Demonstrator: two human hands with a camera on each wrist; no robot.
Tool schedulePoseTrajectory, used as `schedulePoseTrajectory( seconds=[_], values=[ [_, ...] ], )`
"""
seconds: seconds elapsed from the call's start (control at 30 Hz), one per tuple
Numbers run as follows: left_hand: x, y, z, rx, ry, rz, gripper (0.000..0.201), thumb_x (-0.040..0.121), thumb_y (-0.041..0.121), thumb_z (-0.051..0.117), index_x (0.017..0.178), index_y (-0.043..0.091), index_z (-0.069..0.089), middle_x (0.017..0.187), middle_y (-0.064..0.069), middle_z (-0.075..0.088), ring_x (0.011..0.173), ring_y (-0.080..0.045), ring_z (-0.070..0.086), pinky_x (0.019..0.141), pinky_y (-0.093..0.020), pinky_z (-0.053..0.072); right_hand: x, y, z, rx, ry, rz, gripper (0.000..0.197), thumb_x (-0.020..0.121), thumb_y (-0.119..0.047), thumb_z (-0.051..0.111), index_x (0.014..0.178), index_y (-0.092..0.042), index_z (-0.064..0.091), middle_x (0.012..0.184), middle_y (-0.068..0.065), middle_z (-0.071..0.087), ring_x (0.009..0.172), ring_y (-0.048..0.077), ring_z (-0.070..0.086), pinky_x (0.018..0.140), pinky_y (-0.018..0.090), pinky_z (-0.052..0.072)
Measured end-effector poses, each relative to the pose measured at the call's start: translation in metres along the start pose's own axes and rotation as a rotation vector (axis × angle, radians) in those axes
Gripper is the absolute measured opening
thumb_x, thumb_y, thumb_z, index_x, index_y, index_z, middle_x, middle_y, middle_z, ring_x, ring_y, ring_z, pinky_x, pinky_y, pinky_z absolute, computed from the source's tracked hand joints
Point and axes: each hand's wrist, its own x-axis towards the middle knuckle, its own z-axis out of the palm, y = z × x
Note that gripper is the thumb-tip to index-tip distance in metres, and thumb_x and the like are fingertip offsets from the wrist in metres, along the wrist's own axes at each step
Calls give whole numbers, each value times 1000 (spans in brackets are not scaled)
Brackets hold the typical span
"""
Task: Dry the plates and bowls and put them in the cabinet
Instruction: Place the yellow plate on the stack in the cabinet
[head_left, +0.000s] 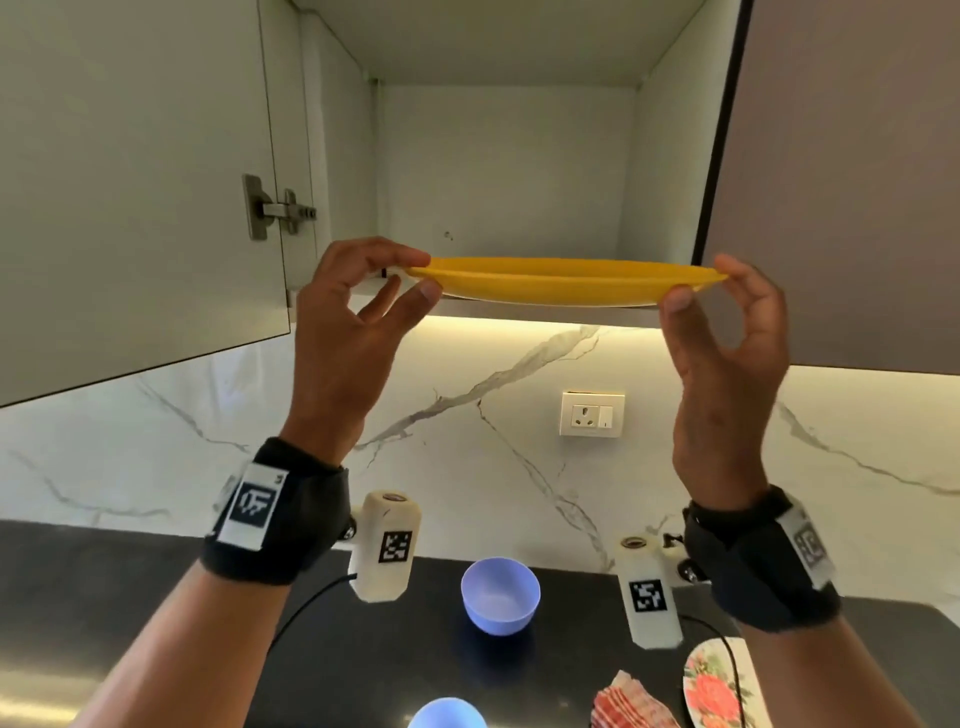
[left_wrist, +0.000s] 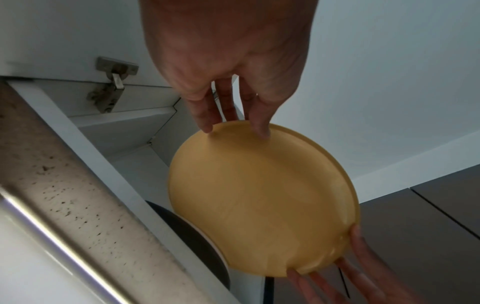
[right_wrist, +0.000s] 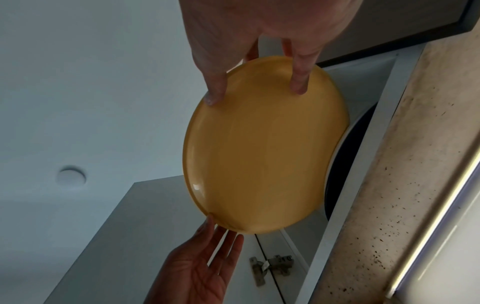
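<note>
I hold a yellow plate (head_left: 561, 283) level in front of the open cabinet (head_left: 498, 166), at the height of its bottom shelf. My left hand (head_left: 423, 275) pinches the plate's left rim, thumb on top and fingers under it. At the right rim my right hand (head_left: 698, 286) pinches it the same way. From below, the left wrist view shows the yellow plate (left_wrist: 262, 201) with my left hand (left_wrist: 233, 127) on its edge. The right wrist view shows the plate (right_wrist: 259, 148) under my right hand (right_wrist: 257, 90). A dark plate (left_wrist: 192, 246) lies on the shelf behind it.
The left cabinet door (head_left: 130, 182) stands open; the right door (head_left: 841, 182) is closed. On the black counter below sit a lavender bowl (head_left: 500, 595), a second bluish bowl (head_left: 448, 714), a floral plate (head_left: 711, 686) and a red striped cloth (head_left: 631, 704). A wall socket (head_left: 592, 414) is on the marble backsplash.
</note>
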Motion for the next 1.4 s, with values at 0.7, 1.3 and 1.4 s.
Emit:
schedulePoseTrajectory(
  seconds=[0.7,1.3,1.4],
  values=[
    [59,-82,73,525,-429,-84,78,98,36,63,161,24,19,167,1,25,154,-25,21,124,-51,23,71,91,1,-300,-141,-22,33,94,0,63,123,-15,64,133,2,48,115,20,63,89,13,49],
    [53,-113,106,813,-361,-19,90,95,53,61,162,21,10,170,-2,13,155,-26,15,124,-57,4,59,101,-26,-491,-370,-20,44,96,-31,67,138,-29,57,150,-12,48,136,6,45,104,28,45],
    [36,-109,105,598,-206,96,81,91,37,71,157,13,31,161,-13,31,149,-32,28,122,-55,22,39,86,-40,-441,-298,-59,31,97,-22,67,128,-27,65,133,-11,58,124,2,55,97,22,47]
  ],
)
